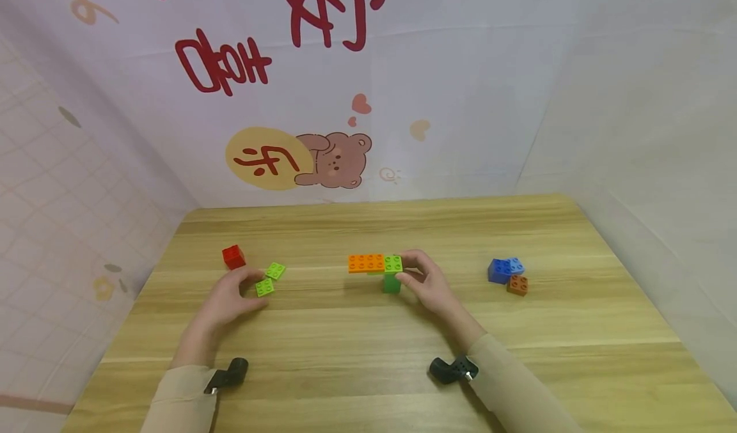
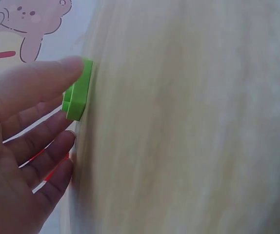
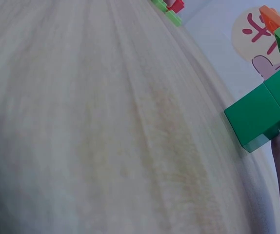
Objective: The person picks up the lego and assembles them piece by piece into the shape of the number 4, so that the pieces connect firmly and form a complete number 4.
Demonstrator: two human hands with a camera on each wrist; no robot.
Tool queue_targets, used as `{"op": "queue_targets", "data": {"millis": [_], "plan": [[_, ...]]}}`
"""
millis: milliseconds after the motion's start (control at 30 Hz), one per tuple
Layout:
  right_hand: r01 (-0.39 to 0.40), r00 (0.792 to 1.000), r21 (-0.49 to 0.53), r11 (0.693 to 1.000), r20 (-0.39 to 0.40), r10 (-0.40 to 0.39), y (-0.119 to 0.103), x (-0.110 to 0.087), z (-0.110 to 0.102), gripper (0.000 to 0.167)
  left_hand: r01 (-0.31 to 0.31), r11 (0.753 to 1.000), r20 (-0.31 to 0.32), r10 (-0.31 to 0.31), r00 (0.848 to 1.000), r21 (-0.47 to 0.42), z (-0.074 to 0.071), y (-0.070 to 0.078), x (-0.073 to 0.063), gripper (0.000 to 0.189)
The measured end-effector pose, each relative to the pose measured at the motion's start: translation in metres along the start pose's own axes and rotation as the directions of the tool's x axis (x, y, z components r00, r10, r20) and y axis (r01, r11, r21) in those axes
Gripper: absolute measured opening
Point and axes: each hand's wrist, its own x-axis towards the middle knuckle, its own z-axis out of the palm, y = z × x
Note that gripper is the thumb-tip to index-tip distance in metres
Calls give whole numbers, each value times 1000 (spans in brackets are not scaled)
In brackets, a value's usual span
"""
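My right hand point(image 1: 428, 286) grips a brick build from its right side, fingers behind and thumb in front. The build has dark green bricks point(image 3: 257, 117) stacked at the bottom, a lime green piece point(image 1: 393, 263) on top and an orange eight-stud brick point(image 1: 366, 263) reaching out to the left. My left hand point(image 1: 230, 297) is curved wide around a small lime green four-stud brick point(image 1: 264, 287), thumb on the near side and fingers on the far side. In the left wrist view the thumb tip overlaps this brick's edge. A second lime green brick point(image 1: 276, 270) lies just behind it.
A red brick point(image 1: 233, 257) stands beyond the left fingers. To the right of the right hand sit a dark blue brick point(image 1: 499, 271), a light blue brick point(image 1: 515, 265) and a brown brick point(image 1: 517, 285). A printed cloth point(image 1: 460, 100) hangs behind the wooden table point(image 1: 334, 362).
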Motion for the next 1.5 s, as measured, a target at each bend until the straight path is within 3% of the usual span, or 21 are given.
{"op": "queue_targets", "data": {"millis": [367,633,1133,1500], "plan": [[-6,1000,18,1000,1,6,0,1,0,31,-26,994,-1,26,1000,104,1,-4,2,44],[-10,1000,23,1000,1,10,0,1,0,32,-37,994,-11,38,999,99,3,-4,3,33],[-15,1000,4,1000,4,15,-2,0,1,30,43,999,20,-43,999,6,2,6,2,32],[-14,1000,0,1000,-1,14,-3,0,1,30,47,982,71,-34,997,-182,16,21,11,37]]}}
